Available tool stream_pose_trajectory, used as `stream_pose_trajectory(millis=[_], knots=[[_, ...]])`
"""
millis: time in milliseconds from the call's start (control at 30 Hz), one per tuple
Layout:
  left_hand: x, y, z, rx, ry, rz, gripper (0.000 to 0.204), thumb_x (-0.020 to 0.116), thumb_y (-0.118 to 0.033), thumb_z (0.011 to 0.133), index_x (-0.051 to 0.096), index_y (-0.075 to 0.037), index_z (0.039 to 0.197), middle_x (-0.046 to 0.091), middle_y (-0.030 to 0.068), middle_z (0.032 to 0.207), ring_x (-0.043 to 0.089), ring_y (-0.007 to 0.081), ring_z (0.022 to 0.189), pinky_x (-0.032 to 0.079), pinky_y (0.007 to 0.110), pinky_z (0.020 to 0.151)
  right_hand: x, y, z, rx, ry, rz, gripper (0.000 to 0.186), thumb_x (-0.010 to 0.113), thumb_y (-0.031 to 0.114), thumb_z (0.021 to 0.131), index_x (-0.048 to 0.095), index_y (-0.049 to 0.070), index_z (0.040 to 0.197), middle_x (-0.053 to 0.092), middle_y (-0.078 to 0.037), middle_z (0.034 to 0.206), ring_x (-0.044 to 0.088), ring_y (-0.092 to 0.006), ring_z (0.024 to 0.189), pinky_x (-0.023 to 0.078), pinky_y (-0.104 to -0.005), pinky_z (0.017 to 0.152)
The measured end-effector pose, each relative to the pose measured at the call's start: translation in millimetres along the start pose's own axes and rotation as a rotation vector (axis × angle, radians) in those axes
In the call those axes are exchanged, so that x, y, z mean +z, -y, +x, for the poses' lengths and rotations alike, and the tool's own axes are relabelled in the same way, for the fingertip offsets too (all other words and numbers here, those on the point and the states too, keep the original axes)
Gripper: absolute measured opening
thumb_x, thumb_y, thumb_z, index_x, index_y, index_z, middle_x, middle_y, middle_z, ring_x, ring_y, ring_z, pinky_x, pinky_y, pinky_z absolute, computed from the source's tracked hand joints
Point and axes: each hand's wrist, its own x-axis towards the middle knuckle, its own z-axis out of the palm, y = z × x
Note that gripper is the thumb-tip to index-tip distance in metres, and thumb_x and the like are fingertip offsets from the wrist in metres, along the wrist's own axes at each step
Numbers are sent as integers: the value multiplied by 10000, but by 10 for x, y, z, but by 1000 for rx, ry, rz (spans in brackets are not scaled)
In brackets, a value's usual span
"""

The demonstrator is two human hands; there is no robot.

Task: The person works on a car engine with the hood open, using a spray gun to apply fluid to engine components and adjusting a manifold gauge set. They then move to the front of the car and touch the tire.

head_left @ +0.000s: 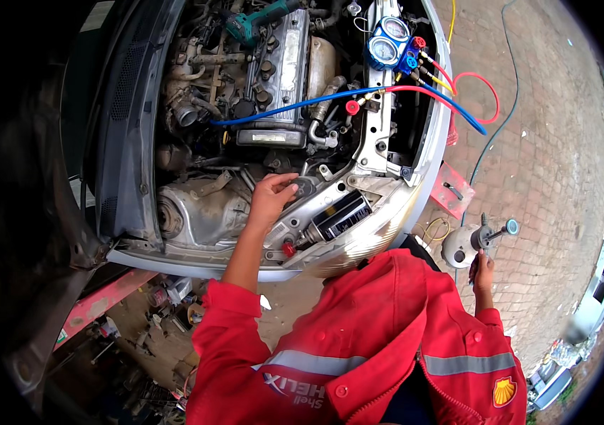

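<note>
My left hand (273,198) rests, fingers slightly curved and apart, at a dark rounded part (305,187) on the near side of the engine bay. Just right of it a black spray can (341,217) with a red cap lies on its side on the metal front edge. My right hand (484,273), low at the right outside the car, grips a spray-gun-like tool (461,251) with a pale round cup, dark fitting and small round gauge. The engine (288,64) shows above my left hand.
A teal power tool (245,25) sits on the engine. A blue manifold gauge set (383,49) with red, blue and yellow hoses lies on the car's edge. A red box (451,180) and dark hose stand or run on the brick paving. A red rail (96,304) crosses lower left, above assorted clutter.
</note>
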Motion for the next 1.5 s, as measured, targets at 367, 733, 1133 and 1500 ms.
stream_pose_trajectory(millis=[367, 733, 1133, 1500], knots=[[-180, -38, -5, -94, 13, 59, 316, 796, -45, 922, 761, 3, 1232, 682, 18, 922, 643, 79, 795, 607, 239, 712, 261, -233, -345, 69, -26, 25, 457, 610, 478, 1065, 491, 149, 770, 442, 28, 542, 396, -99, 373, 302, -275, 360], [-290, -329, 198, -212, 241, 236, 343, 823, -106, 920, 755, -13, 1243, 765, 47, 981, 701, 90, 865, 605, 260, 751, 329, -305, -329, 56, -23, 51, 448, 618, 468, 1064, 490, 155, 770, 435, 45, 543, 394, -80, 386, 291, -261, 373], [-246, -520, 433, 113, 468, 604, 283, 800, -221, 912, 769, -18, 1107, 761, 46, 967, 711, 167, 918, 555, 312, 869, 589, -170, -87, 94, -20, 143, 435, 635, 466, 1053, 496, 154, 783, 436, 38, 547, 381, -80, 390, 286, -264, 372], [420, -242, 485, 617, 16, 988, 382, 661, -238, 1012, 606, -17, 705, 609, 162, 742, 629, 412, 779, 481, 511, 669, 372, -450, -66, 123, 33, 119, 396, 636, 437, 1063, 538, 138, 823, 469, 45, 583, 401, -68, 414, 306, -258, 386]])
